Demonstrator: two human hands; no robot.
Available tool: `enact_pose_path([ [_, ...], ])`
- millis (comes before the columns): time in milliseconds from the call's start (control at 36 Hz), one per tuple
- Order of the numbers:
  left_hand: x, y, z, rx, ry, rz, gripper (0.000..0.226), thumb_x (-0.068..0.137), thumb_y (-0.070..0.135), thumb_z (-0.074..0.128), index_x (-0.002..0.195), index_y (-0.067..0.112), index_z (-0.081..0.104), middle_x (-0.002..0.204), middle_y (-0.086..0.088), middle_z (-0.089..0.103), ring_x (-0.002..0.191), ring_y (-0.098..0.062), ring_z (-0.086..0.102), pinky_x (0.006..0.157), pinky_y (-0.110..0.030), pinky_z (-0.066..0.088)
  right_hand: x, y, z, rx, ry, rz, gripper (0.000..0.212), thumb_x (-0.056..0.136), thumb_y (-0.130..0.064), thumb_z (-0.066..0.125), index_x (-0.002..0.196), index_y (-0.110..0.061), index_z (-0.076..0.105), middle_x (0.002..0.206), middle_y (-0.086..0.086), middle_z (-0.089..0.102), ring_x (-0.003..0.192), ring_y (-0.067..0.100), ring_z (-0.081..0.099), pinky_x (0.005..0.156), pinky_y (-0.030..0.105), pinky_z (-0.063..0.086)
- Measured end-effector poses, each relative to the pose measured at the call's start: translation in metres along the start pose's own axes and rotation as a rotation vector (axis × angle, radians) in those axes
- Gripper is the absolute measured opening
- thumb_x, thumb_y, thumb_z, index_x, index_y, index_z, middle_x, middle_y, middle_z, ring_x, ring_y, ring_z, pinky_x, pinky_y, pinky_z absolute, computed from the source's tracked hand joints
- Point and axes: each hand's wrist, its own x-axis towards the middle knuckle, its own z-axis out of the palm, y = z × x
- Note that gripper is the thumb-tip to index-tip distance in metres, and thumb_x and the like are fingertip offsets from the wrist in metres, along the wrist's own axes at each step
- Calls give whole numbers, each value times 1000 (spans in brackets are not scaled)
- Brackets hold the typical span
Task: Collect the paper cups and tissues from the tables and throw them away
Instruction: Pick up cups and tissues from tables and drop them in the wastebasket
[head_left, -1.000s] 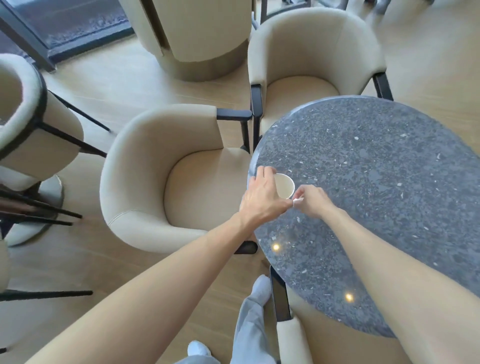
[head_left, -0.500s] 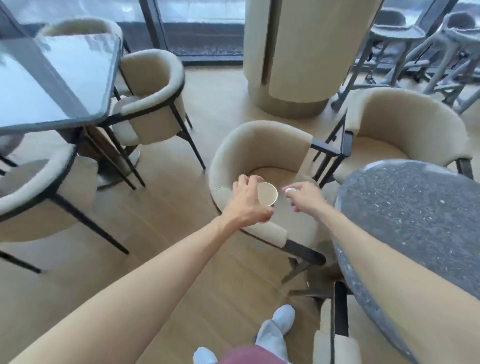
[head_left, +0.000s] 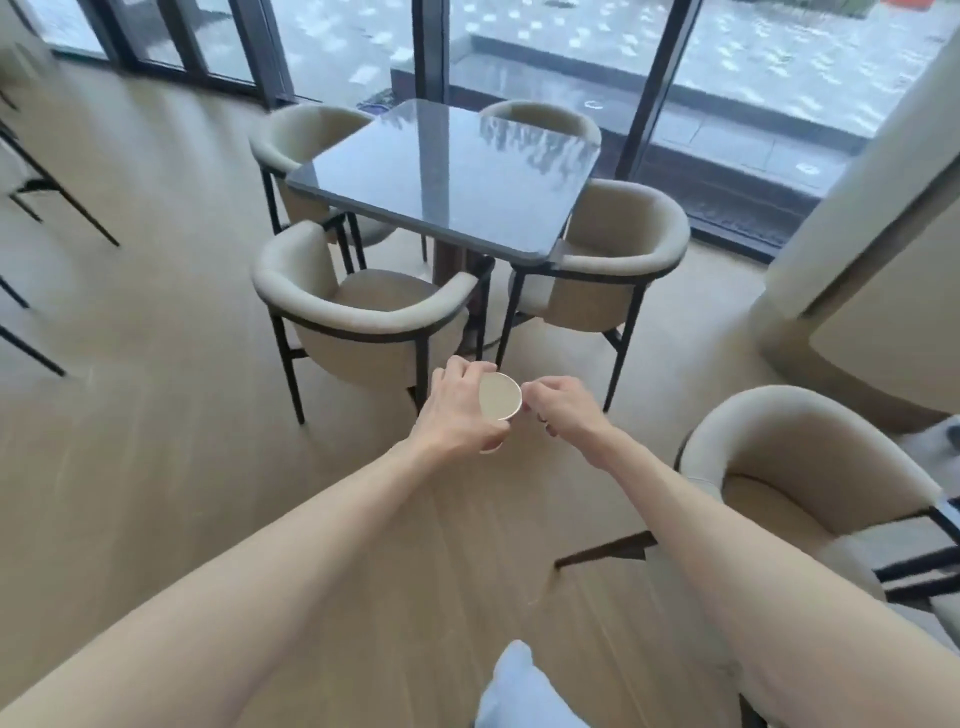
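Observation:
A white paper cup (head_left: 498, 397) is upright in the air over the wooden floor, its open mouth facing me. My left hand (head_left: 457, 410) wraps its left side and holds it. My right hand (head_left: 563, 410) is just right of the cup, with curled fingers and the fingertips touching the rim. No tissue shows in that hand or in the cup. A dark glossy square table (head_left: 441, 171) stands ahead with nothing visible on top.
Several beige armchairs ring the square table, the nearest one (head_left: 363, 306) just beyond my hands. Another armchair (head_left: 795, 452) is close on my right. A wide beige column (head_left: 857, 260) rises at the right. Glass doors (head_left: 519, 47) line the far wall.
I have turned left, away from the round speckled table, which has left the view. The cup came along in my left hand. The small white piece at my right fingertips no longer shows.

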Motion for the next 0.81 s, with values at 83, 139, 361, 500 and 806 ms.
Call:
enact_pose_path([
  [83, 4, -35, -30, -5, 48, -67, 75, 68, 24, 70, 138, 23, 43, 126, 2, 39, 120, -18, 33, 98, -34, 44, 21, -36, 37, -87, -72, -74, 38, 86, -38, 51, 79, -5, 67, 68, 0, 56, 66, 16, 49, 65, 32, 41],
  [139, 10, -61, -51, 12, 87, -114, 75, 69, 25, 70, 139, 23, 42, 127, 2, 38, 120, -19, 33, 97, -35, 46, 38, -60, 65, -132, -123, -118, 38, 89, -38, 53, 84, -4, 70, 70, 1, 59, 67, 16, 52, 66, 31, 42],
  [361, 55, -153, -131, 43, 159, -194, 79, 69, 24, 69, 142, 21, 38, 130, 0, 39, 123, -21, 33, 99, -35, 44, 113, -146, 155, -244, -237, -228, 24, 86, -31, 60, 78, -11, 71, 70, 1, 64, 67, 14, 55, 59, 26, 42],
  [500, 111, -217, -200, 79, 220, -282, 79, 69, 27, 69, 141, 20, 37, 131, -2, 39, 127, -20, 33, 98, -39, 45, 180, -222, 223, -282, -234, -281, 28, 82, -29, 58, 67, -7, 66, 61, 2, 58, 62, 18, 53, 57, 29, 40],
  [806, 184, -336, -342, -19, 377, -388, 83, 72, 40, 75, 143, 18, 38, 130, -5, 43, 131, -19, 35, 102, -35, 41, 276, -371, 350, -285, -316, -387, 26, 79, -16, 54, 63, 2, 61, 56, 4, 53, 49, 16, 41, 48, 24, 32],
])
